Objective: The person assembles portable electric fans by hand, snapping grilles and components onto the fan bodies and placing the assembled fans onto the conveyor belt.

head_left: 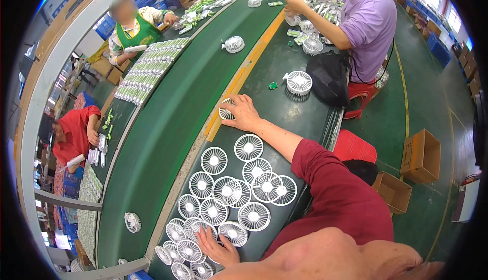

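Many white round fan grilles [253,216] lie loose and overlapping on the dark green bench in front of me. My left hand [219,248] rests palm down on the near part of this pile, fingers spread over a grille. Reaching farther out, my right hand [244,113] curls its fingers round a white fan grille [225,108] at the yellow strip. That grille is partly hidden by my fingers. Beyond the right hand stands a white handheld fan [299,82], beside a small green circuit board [273,85].
A green conveyor belt [168,122] runs along the left, carrying several white fans [233,44]. A co-worker in purple [368,25] sits ahead by a black bag [326,79]. Two people work across the belt. A red stool [355,146] and cardboard boxes [421,157] stand right.
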{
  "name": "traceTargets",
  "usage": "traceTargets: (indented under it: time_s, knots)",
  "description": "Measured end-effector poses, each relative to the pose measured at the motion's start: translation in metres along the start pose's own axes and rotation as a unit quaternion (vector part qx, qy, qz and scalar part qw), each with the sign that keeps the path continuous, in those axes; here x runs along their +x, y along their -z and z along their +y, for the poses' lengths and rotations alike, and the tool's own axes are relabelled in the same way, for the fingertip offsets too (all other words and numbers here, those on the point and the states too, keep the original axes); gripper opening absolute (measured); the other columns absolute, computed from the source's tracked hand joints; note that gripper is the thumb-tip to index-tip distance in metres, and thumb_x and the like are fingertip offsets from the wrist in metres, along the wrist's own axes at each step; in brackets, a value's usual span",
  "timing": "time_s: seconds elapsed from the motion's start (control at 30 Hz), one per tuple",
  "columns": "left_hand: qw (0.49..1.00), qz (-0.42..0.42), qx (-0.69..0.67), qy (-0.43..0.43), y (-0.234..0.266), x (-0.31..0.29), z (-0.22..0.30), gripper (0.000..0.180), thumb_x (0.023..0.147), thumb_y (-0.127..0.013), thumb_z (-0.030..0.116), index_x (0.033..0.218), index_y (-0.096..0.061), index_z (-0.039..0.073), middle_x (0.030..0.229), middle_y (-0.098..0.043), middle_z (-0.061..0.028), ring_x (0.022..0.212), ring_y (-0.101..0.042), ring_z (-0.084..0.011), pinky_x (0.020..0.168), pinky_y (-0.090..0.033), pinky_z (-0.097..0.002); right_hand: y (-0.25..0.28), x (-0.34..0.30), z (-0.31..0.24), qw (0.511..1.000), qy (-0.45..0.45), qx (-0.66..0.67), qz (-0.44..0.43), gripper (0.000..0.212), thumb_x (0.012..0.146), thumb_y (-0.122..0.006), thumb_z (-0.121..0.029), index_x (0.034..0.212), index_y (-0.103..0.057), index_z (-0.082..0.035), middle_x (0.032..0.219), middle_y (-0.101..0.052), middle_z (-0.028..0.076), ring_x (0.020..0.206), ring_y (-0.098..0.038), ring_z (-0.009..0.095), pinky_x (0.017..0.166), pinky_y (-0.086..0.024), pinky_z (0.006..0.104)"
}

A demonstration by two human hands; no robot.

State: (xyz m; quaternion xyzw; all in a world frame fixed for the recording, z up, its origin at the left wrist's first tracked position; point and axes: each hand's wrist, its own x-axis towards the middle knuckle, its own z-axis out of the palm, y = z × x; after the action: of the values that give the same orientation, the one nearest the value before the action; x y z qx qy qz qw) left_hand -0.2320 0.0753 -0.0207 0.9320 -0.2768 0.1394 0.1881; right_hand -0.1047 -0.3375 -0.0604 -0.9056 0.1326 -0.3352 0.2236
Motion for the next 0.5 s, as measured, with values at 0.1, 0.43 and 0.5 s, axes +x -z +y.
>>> traceTargets:
  time_s: [0.1, 0.43, 0.5]
  knots:
    - [1.0, 0.001, -0.001, -0.005, -0.0021, -0.0002, -0.0017, 0.042, 0.087, -0.057, 0.006, 0.128, -0.05, 0.0, 0.137, -0.047, -0.0186, 0.13, -0.04, -0.0425, 0.106, -0.03, -0.0548, 0.0002, 0.0001, 0.0029, 1.0, 0.006, -0.004, 0.007, 0.053, 0.073, -0.078, -0.035, 0.121, -0.062, -0.02, 0.131, -0.047, 0.015, 0.126, -0.04, 0.036, 0.111, -0.024, 0.0528]
    - [1.0, 0.004, 0.002, -0.016, -0.0042, -0.0021, -0.0055, 0.041, 0.088, -0.056, 0.007, 0.128, -0.049, 0.0, 0.138, -0.047, -0.019, 0.13, -0.04, -0.0426, 0.106, -0.03, -0.0548, -0.0021, 0.0005, 0.0022, 1.0, 0.004, -0.003, 0.011, 0.053, 0.072, -0.078, -0.034, 0.121, -0.062, -0.021, 0.13, -0.047, 0.014, 0.125, -0.041, 0.036, 0.111, -0.023, 0.0522]
    - [1.0, 0.007, -0.002, -0.011, -0.004, -0.0019, -0.0042, 0.041, 0.088, -0.056, 0.007, 0.128, -0.05, 0.0, 0.137, -0.047, -0.0189, 0.13, -0.04, -0.0426, 0.106, -0.029, -0.0547, -0.0015, 0.0001, 0.0017, 1.0, 0.006, -0.003, 0.012, 0.054, 0.071, -0.078, -0.034, 0.121, -0.062, -0.021, 0.13, -0.047, 0.014, 0.125, -0.041, 0.036, 0.111, -0.023, 0.0522]
